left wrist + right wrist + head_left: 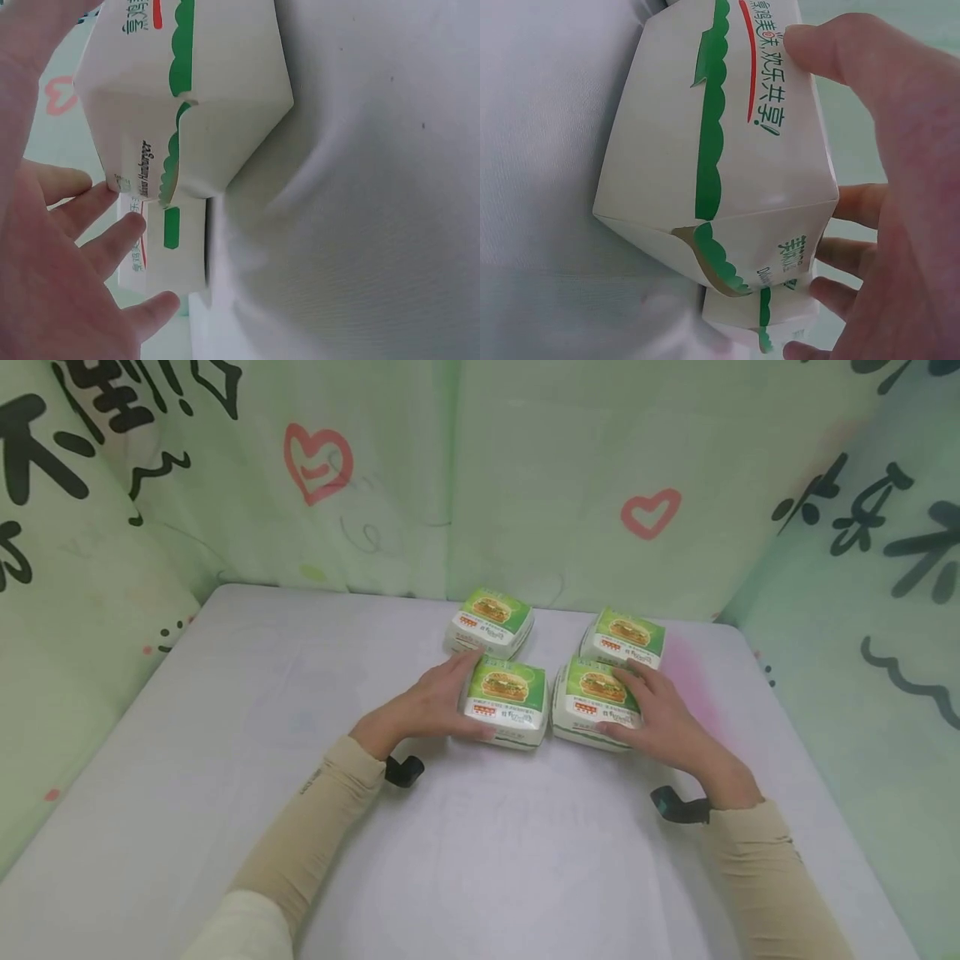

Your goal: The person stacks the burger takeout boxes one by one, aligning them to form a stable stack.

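Note:
Two white-and-green burger boxes with a burger picture on the lid stand side by side in front. My left hand (435, 703) grips the front left burger box (510, 702) from its left side, thumb along the near face and fingertips at the far corner. On the other side, my right hand (669, 717) holds the front right burger box (592, 703), its thumb on the near face and fingers over the back edge. Close behind stand a back left burger box (491, 620) and a back right burger box (624, 637). In the right wrist view the thumb presses the printed face of the box (765, 165).
A white cloth covers the table (300, 693). Green fabric walls (540, 460) with hearts and black writing enclose its back and sides. The back boxes stand near the table's rear edge. Black wrist mounts (678, 804) stick out below both hands.

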`<action>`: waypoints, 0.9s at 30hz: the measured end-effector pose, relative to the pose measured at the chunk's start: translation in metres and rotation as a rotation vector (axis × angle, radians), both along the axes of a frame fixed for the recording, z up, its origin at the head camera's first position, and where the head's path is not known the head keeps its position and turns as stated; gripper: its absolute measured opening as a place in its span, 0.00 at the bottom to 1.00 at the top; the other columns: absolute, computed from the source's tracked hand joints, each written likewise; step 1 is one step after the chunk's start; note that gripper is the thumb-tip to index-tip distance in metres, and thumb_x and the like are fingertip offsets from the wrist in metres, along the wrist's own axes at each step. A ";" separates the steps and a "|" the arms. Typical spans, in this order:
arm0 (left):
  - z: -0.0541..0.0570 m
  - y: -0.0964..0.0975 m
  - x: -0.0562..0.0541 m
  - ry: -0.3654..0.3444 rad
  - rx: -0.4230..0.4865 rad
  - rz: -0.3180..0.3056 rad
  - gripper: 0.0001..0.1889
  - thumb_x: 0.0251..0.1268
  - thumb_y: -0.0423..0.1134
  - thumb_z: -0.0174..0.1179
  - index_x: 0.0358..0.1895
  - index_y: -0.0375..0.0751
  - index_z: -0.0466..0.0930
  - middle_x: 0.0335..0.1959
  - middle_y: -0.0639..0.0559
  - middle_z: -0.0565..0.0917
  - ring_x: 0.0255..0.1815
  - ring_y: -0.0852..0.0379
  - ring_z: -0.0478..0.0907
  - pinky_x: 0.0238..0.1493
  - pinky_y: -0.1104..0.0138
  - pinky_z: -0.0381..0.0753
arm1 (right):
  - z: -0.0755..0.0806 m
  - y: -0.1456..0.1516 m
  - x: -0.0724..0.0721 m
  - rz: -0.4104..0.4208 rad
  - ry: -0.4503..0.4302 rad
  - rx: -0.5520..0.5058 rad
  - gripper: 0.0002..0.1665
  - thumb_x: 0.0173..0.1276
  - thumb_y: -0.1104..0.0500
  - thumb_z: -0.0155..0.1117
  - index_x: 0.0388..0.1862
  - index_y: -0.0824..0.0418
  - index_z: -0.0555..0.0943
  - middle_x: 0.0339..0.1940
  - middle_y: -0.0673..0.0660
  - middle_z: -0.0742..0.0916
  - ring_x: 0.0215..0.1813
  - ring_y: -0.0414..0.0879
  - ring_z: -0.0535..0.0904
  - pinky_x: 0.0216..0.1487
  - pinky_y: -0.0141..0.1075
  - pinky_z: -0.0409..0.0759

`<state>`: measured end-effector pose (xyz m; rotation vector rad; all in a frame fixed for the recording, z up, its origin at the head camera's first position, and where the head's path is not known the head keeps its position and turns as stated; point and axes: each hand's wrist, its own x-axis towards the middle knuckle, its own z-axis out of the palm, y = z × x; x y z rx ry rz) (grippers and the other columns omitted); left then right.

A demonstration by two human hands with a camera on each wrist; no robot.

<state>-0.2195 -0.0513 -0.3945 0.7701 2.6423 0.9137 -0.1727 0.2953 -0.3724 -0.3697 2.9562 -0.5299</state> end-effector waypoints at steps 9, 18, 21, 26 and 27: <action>-0.001 -0.002 0.001 0.039 -0.009 -0.002 0.63 0.44 0.66 0.73 0.80 0.47 0.46 0.79 0.50 0.53 0.75 0.46 0.60 0.74 0.52 0.65 | -0.001 -0.002 0.001 0.017 0.023 -0.016 0.57 0.62 0.38 0.68 0.79 0.63 0.54 0.80 0.67 0.55 0.77 0.66 0.50 0.73 0.64 0.58; -0.003 -0.001 0.000 0.019 0.002 0.009 0.60 0.47 0.65 0.72 0.79 0.45 0.48 0.79 0.49 0.54 0.78 0.49 0.57 0.76 0.53 0.62 | -0.001 -0.005 0.003 0.012 -0.019 -0.035 0.58 0.62 0.40 0.68 0.80 0.62 0.52 0.80 0.66 0.53 0.77 0.66 0.49 0.71 0.65 0.59; -0.003 -0.002 0.001 0.012 0.000 0.032 0.60 0.46 0.66 0.73 0.79 0.46 0.50 0.78 0.49 0.57 0.77 0.50 0.59 0.75 0.53 0.64 | -0.002 -0.004 0.003 0.007 -0.029 -0.044 0.58 0.62 0.42 0.69 0.80 0.63 0.51 0.80 0.66 0.52 0.77 0.66 0.49 0.71 0.66 0.59; -0.001 -0.008 0.004 0.026 -0.016 0.068 0.60 0.44 0.66 0.73 0.79 0.45 0.51 0.78 0.49 0.57 0.78 0.50 0.58 0.75 0.52 0.65 | -0.003 -0.005 0.004 0.004 -0.021 -0.058 0.58 0.61 0.44 0.70 0.80 0.63 0.51 0.80 0.67 0.52 0.77 0.66 0.49 0.70 0.65 0.60; -0.001 -0.009 0.004 0.032 -0.019 0.070 0.60 0.44 0.66 0.73 0.79 0.45 0.51 0.78 0.49 0.57 0.78 0.50 0.57 0.75 0.52 0.65 | -0.003 -0.005 0.004 0.005 -0.020 -0.061 0.58 0.61 0.44 0.70 0.80 0.63 0.51 0.80 0.67 0.52 0.77 0.66 0.49 0.70 0.65 0.60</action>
